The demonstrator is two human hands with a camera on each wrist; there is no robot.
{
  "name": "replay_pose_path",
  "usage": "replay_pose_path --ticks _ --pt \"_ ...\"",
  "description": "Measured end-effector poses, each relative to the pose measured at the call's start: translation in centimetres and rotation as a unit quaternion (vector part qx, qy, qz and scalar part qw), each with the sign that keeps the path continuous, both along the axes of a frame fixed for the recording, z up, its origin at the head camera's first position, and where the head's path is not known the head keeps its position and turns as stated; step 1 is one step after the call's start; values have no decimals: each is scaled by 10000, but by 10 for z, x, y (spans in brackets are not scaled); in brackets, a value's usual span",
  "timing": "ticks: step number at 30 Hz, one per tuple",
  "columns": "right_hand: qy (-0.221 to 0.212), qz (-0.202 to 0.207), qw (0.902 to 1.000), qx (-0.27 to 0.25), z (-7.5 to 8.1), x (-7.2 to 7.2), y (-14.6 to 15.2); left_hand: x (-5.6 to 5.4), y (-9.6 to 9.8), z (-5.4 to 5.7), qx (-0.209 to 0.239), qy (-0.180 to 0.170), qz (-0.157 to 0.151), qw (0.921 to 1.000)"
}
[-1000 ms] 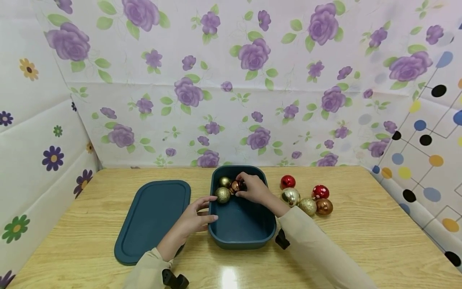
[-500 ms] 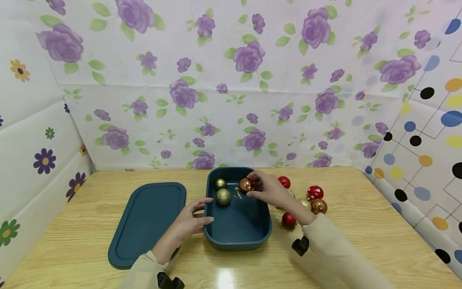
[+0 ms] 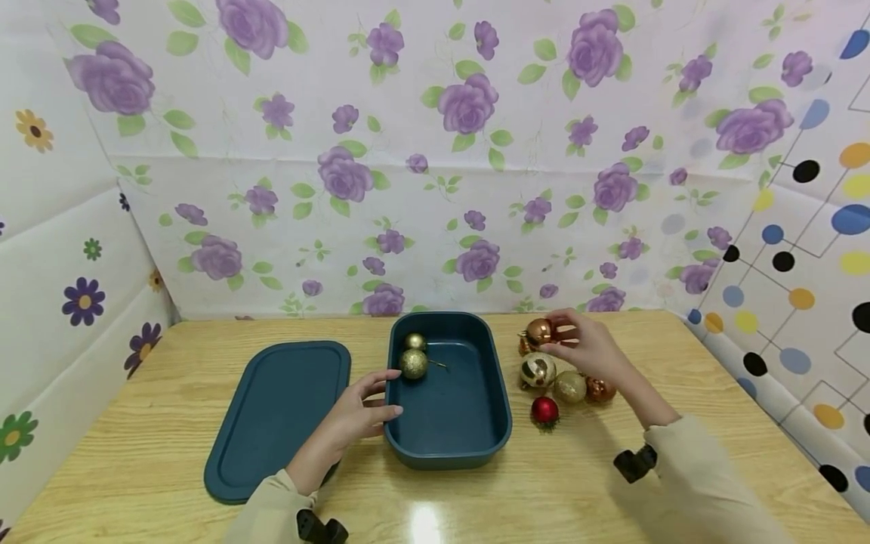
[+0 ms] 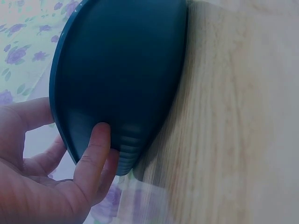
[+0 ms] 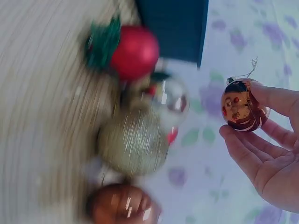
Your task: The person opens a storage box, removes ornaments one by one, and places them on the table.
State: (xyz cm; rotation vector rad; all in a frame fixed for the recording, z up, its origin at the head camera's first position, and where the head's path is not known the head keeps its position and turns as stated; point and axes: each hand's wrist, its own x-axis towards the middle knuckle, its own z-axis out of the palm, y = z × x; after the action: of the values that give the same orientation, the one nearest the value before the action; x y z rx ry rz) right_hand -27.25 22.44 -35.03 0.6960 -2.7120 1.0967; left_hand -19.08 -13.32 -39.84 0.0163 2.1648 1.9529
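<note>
My right hand (image 3: 587, 347) pinches a shiny copper Christmas bauble (image 3: 539, 332) between thumb and fingertips, right of the box and above the other baubles. In the right wrist view, this bauble (image 5: 243, 105) shows a wire hanger loop. My left hand (image 3: 353, 412) holds the left wall of a dark teal box (image 3: 448, 458). In the left wrist view, some fingers reach behind the rim while fingertips (image 4: 100, 133) press the outer wall. Inside the box, at its left side, lie a small gold bauble (image 3: 415, 342) and a larger glittery gold bauble (image 3: 413, 364).
A teal lid (image 3: 279, 415) lies left of the box. On the table's right side sit a shiny gold bauble (image 3: 537, 370), a glittery gold bauble (image 3: 569, 386), a copper bauble (image 3: 601, 390) and a red bauble (image 3: 544, 410). A flowered cloth (image 3: 469, 196) closes off the back.
The copper bauble has come up out of the box with my right hand and moved right, over the loose baubles. My left hand has stayed at the box wall.
</note>
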Motion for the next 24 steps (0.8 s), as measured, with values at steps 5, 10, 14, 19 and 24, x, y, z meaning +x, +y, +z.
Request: replay_pose_path --ticks 5,10,14,19,24 --pt "-139 -507 9986 -19 -2 -4 36 0 0 0 7 7 -9 10000" --pt "-291 -992 9946 87 -9 -14 65 -1 0 -1 -29 19 1 10000" --pt "-419 -1370 9897 27 -20 -24 86 0 0 -1 -24 22 -4 10000" --pt "-721 -1653 9836 -102 -35 -33 103 -1 0 -1 -12 20 -12 10000" --pt "-1002 -1743 9796 40 -46 -40 109 -1 -1 -1 21 10 -28 10000"
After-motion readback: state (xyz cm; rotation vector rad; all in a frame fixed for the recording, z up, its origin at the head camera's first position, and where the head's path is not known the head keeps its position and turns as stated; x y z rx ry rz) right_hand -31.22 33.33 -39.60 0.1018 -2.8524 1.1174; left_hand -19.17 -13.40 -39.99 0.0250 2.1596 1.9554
